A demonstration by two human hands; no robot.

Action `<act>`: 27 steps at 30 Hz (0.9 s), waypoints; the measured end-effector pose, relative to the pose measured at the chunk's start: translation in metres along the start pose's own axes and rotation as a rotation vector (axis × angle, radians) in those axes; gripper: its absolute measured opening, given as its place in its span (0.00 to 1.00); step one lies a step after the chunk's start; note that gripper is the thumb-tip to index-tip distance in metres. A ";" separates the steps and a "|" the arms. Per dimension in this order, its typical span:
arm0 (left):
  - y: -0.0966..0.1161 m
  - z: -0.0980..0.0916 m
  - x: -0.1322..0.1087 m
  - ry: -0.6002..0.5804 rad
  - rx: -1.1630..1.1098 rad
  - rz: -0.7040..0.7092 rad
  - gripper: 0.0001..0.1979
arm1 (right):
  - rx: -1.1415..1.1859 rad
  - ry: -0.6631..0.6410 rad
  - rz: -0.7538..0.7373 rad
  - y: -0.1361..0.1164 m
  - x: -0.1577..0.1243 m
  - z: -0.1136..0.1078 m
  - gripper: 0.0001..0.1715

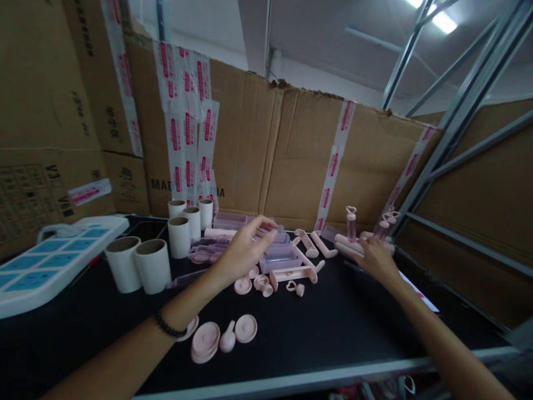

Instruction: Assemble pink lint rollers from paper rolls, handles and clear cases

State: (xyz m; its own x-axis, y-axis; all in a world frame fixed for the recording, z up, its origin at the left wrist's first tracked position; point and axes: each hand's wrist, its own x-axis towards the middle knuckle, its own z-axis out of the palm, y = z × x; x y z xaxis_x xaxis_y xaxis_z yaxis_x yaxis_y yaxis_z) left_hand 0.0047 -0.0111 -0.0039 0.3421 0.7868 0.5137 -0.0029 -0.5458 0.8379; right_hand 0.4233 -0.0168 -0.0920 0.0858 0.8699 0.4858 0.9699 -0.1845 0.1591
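Note:
My left hand (245,247) reaches over the black table (333,328), fingers stretched out and slightly spread, hovering above clear lilac plastic boxes (280,256). It holds nothing that I can see. My right hand (375,256) rests at the back right on pale pink handle parts (347,244); its fingers curl down onto them and their tips are hidden. An upright pink piece with a heart-shaped top (351,222) stands just left of that hand. More pink handles (293,274) and small pink pieces lie between my hands.
Several white cardboard tubes (152,265) stand at the left, beside a white and blue power strip (50,258). Round pink discs (205,340) lie near the front edge. Taped cardboard walls (291,155) close off the back, and a grey metal rack (458,128) rises at the right.

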 end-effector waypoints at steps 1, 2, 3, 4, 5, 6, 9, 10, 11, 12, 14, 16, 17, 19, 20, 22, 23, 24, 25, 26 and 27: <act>0.000 0.000 0.000 0.009 -0.002 -0.002 0.09 | 0.008 0.000 -0.009 0.000 0.000 0.002 0.25; 0.000 0.000 0.000 0.016 -0.004 -0.003 0.09 | 0.018 0.001 -0.016 -0.001 -0.001 0.005 0.25; 0.001 -0.001 0.000 0.022 -0.004 -0.004 0.09 | 0.030 0.004 -0.018 -0.002 -0.002 0.007 0.25; 0.001 -0.001 0.000 0.024 -0.002 -0.004 0.09 | 0.040 0.008 -0.013 -0.003 -0.003 0.009 0.25; 0.001 -0.001 0.000 0.022 0.001 -0.004 0.10 | 0.049 0.011 -0.005 -0.005 -0.004 0.011 0.26; 0.001 -0.002 0.000 0.020 0.006 -0.004 0.10 | 0.054 0.015 0.005 -0.006 -0.005 0.012 0.26; 0.000 -0.003 0.001 0.016 0.017 -0.005 0.10 | 0.043 0.038 0.006 -0.009 -0.007 0.014 0.25; -0.001 -0.003 0.002 0.016 0.016 -0.004 0.10 | 0.030 0.047 -0.003 -0.009 -0.007 0.014 0.25; -0.002 -0.003 0.002 0.018 0.014 -0.003 0.10 | 0.014 0.052 -0.012 -0.010 -0.007 0.013 0.26; -0.002 -0.003 0.002 0.018 0.010 -0.001 0.10 | -0.004 0.051 -0.018 -0.010 -0.007 0.012 0.26; -0.003 -0.004 0.003 0.014 0.011 0.004 0.10 | -0.030 0.030 -0.018 -0.010 -0.007 0.010 0.27; -0.003 -0.004 0.003 0.004 0.028 0.007 0.11 | -0.048 0.010 -0.016 -0.010 -0.007 0.008 0.27; -0.004 -0.005 0.003 -0.003 0.040 0.009 0.12 | -0.056 0.011 -0.017 -0.011 -0.007 0.008 0.27; -0.005 -0.006 0.004 -0.013 0.060 0.009 0.12 | -0.072 0.030 -0.027 -0.011 -0.008 0.007 0.28; -0.006 -0.006 0.004 -0.019 0.068 0.004 0.12 | -0.077 0.046 -0.033 -0.011 -0.009 0.007 0.28; -0.009 -0.007 0.005 -0.028 0.085 -0.001 0.12 | -0.077 0.088 -0.039 -0.009 -0.012 0.008 0.29; -0.011 -0.008 0.005 -0.028 0.100 0.008 0.12 | -0.073 0.116 -0.037 -0.007 -0.014 0.008 0.28; -0.013 -0.008 0.006 -0.024 0.120 0.025 0.11 | -0.068 0.150 -0.030 -0.005 -0.016 0.008 0.27; -0.016 -0.008 0.006 -0.012 0.152 0.060 0.09 | -0.061 0.188 -0.017 -0.004 -0.018 0.008 0.26; -0.017 -0.009 0.006 0.005 0.194 0.105 0.08 | -0.052 0.227 -0.003 -0.002 -0.020 0.007 0.26; -0.019 -0.010 0.006 0.026 0.253 0.134 0.07 | -0.039 0.267 0.009 -0.002 -0.022 0.006 0.25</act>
State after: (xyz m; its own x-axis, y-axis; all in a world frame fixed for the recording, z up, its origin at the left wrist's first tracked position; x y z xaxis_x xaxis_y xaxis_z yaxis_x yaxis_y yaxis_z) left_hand -0.0023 0.0066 -0.0148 0.3304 0.7082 0.6239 0.1897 -0.6973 0.6912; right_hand 0.4207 -0.0328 -0.1080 0.0264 0.7174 0.6962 0.9592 -0.2142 0.1844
